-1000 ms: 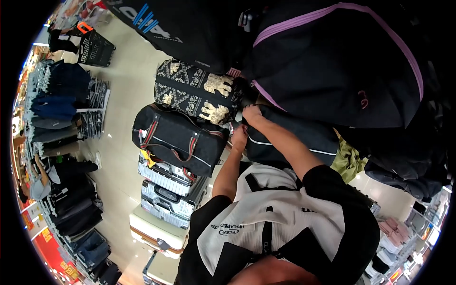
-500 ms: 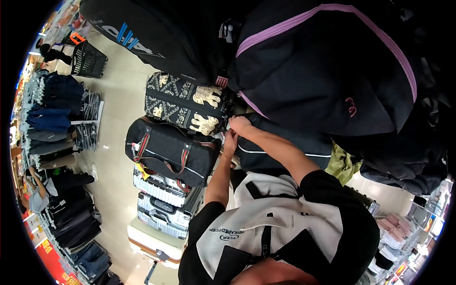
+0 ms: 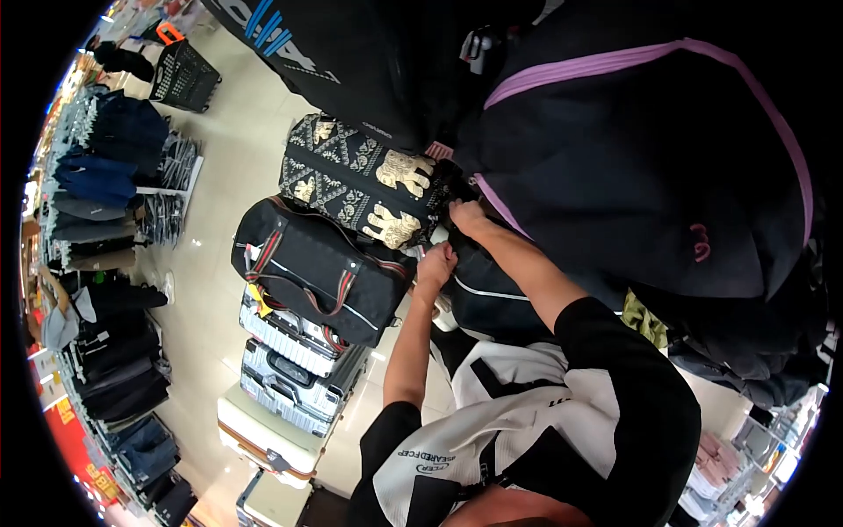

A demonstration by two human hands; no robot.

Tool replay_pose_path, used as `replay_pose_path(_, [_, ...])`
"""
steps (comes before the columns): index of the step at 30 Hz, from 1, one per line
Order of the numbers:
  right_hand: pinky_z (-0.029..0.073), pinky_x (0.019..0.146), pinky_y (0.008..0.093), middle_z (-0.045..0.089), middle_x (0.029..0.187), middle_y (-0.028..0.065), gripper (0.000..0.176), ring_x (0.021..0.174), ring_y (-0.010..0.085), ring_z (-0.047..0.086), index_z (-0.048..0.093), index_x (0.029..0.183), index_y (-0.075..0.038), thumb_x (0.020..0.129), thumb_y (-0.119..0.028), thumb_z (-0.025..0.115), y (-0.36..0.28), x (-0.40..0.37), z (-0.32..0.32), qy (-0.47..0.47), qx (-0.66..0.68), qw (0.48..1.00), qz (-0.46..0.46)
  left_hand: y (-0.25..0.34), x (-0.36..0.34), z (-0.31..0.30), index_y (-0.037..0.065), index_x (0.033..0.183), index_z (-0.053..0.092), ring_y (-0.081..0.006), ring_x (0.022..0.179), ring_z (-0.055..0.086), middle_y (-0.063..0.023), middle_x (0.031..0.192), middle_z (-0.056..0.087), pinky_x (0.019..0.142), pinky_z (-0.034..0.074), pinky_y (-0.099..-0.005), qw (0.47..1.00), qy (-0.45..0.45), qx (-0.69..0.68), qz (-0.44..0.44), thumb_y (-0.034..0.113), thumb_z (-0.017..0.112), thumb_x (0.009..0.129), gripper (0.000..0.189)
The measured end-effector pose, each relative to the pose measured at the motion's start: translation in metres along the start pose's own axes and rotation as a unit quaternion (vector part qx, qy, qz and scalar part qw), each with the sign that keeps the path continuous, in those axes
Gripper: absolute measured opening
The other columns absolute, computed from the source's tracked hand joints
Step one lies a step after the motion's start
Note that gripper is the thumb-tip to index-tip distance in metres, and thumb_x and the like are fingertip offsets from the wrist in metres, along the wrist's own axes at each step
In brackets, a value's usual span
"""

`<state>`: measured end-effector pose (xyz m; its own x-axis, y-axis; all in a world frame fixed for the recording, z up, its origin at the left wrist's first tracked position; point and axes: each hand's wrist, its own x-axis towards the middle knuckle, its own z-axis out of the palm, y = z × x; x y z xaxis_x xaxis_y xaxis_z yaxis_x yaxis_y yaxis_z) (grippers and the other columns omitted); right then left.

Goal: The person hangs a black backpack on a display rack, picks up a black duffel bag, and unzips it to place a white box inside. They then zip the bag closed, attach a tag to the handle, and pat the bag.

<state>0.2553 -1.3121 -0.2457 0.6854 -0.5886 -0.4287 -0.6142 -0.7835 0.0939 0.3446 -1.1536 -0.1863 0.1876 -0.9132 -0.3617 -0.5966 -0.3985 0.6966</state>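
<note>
A black bag with a thin white stripe (image 3: 492, 299) lies on the stacked display in front of me. My right hand (image 3: 465, 216) is closed on its upper end, just under a big black bag with purple piping (image 3: 650, 158). My left hand (image 3: 436, 263) is curled on the same end of the striped bag, slightly lower and to the left, beside an elephant-patterned bag (image 3: 360, 180). What sits between the fingers is too small to make out.
Under the elephant-patterned bag are a black duffel with red-striped straps (image 3: 316, 268), silver suitcases (image 3: 290, 351) and a cream suitcase (image 3: 263, 430). Clothing racks (image 3: 114, 176) line the aisle on the left. A black shopping basket (image 3: 183, 75) and another person (image 3: 123, 60) are far off.
My hands have stayed at the end of the striped bag, drawing close together and then slightly apart. The view shifted as my head moved.
</note>
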Motion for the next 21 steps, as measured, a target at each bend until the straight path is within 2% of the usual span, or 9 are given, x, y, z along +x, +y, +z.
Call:
replay_pose_path(5, [0.055, 0.069, 0.0372, 0.061, 0.119, 0.0105, 0.034, 0.095, 0.0256, 0.067, 0.056, 0.124, -0.003, 0.092, -0.014, 0.051, -0.008, 0.030, 0.031, -0.033, -0.069, 0.997, -0.017, 0.014, -0.013, 0.000, 0.008, 0.094, 0.057, -0.0386, 0.090, 0.061, -0.0150, 0.095, 0.063, 0.073, 0.049, -0.0462, 0.999, 0.042, 0.003, -0.004, 0.022, 0.061, 0.085, 0.018])
replay_pose_path(8, [0.055, 0.070, 0.0367, 0.060, 0.121, 0.0107, 0.034, 0.103, 0.0255, 0.064, 0.055, 0.126, -0.005, 0.094, -0.015, 0.048, -0.013, 0.041, 0.028, -0.099, 0.003, 0.993, 0.057, 0.014, -0.019, 0.011, 0.008, 0.101, 0.057, -0.0365, 0.092, 0.061, -0.0132, 0.101, 0.062, 0.074, 0.050, -0.0472, 0.998, 0.053, 0.020, 0.003, 0.022, 0.057, 0.087, 0.019])
replay_pose_path(14, [0.053, 0.075, 0.0417, 0.058, 0.127, 0.0138, 0.040, 0.109, 0.0256, 0.062, 0.052, 0.132, -0.004, 0.096, -0.017, 0.043, -0.019, 0.048, 0.033, -0.112, -0.050, 0.992, -0.006, 0.021, -0.028, 0.018, 0.007, 0.095, 0.057, -0.0381, 0.087, 0.062, -0.0148, 0.093, 0.063, 0.070, 0.050, -0.0445, 0.994, 0.105, 0.010, 0.013, 0.017, 0.061, 0.085, 0.015])
replay_pose_path(15, [0.053, 0.075, 0.0414, 0.057, 0.127, 0.0141, 0.040, 0.109, 0.0254, 0.062, 0.052, 0.132, -0.004, 0.095, -0.017, 0.042, -0.018, 0.046, 0.029, -0.121, -0.046, 0.992, -0.010, 0.027, -0.031, 0.012, 0.007, 0.096, 0.059, -0.0361, 0.087, 0.063, -0.0144, 0.093, 0.064, 0.070, 0.051, -0.0427, 0.994, 0.098, -0.025, -0.033, 0.016, 0.061, 0.085, 0.014])
replay_pose_path(16, [0.053, 0.076, 0.0425, 0.057, 0.126, 0.0154, 0.040, 0.106, 0.0286, 0.063, 0.050, 0.132, -0.004, 0.095, -0.015, 0.041, -0.021, 0.067, 0.085, -0.088, 0.024, 0.992, 0.081, 0.034, -0.035, 0.007, 0.007, 0.097, 0.061, -0.0342, 0.086, 0.065, -0.0140, 0.092, 0.066, 0.071, 0.052, -0.0408, 0.991, 0.090, -0.061, -0.079, 0.015, 0.060, 0.086, 0.014])
replay_pose_path(17, [0.054, 0.077, 0.0435, 0.057, 0.124, 0.0166, 0.041, 0.105, 0.0317, 0.063, 0.049, 0.132, -0.003, 0.093, -0.016, 0.044, -0.020, 0.055, 0.067, -0.061, 0.083, 0.991, 0.090, 0.022, -0.042, 0.017, 0.005, 0.099, 0.063, -0.0275, 0.081, 0.068, -0.0122, 0.090, 0.068, 0.072, 0.052, -0.0365, 0.982, 0.132, -0.134, -0.031, 0.017, 0.059, 0.089, 0.016])
replay_pose_path(18, [0.054, 0.078, 0.0445, 0.056, 0.123, 0.0178, 0.043, 0.103, 0.0348, 0.064, 0.048, 0.132, -0.003, 0.091, -0.017, 0.047, -0.020, 0.035, 0.030, -0.034, 0.141, 0.984, 0.102, 0.015, -0.049, 0.020, 0.002, 0.104, 0.062, -0.0218, 0.087, 0.065, -0.0106, 0.094, 0.067, 0.080, 0.050, -0.0322, 0.972, 0.089, -0.208, -0.063, 0.024, 0.059, 0.093, 0.025])
replay_pose_path(20, [0.053, 0.080, 0.0479, 0.055, 0.120, 0.0200, 0.049, 0.101, 0.0383, 0.063, 0.046, 0.131, -0.002, 0.085, -0.019, 0.054, -0.020, -0.002, -0.021, 0.007, 0.181, 0.979, 0.096, 0.031, -0.080, 0.010, -0.001, 0.113, 0.059, -0.0208, 0.101, 0.060, -0.0123, 0.106, 0.064, 0.090, 0.044, -0.0300, 0.955, 0.068, -0.278, -0.072, 0.032, 0.057, 0.096, 0.038])
replay_pose_path(21, [0.052, 0.082, 0.0494, 0.056, 0.118, 0.0212, 0.052, 0.101, 0.0397, 0.062, 0.048, 0.128, -0.001, 0.081, -0.020, 0.059, -0.016, -0.009, -0.030, 0.023, 0.214, 0.973, 0.085, 0.041, -0.095, 0.002, -0.001, 0.125, 0.053, -0.0239, 0.115, 0.051, -0.0158, 0.123, 0.055, 0.100, 0.038, -0.0314, 0.962, 0.022, -0.259, -0.090, 0.039, 0.057, 0.095, 0.050])
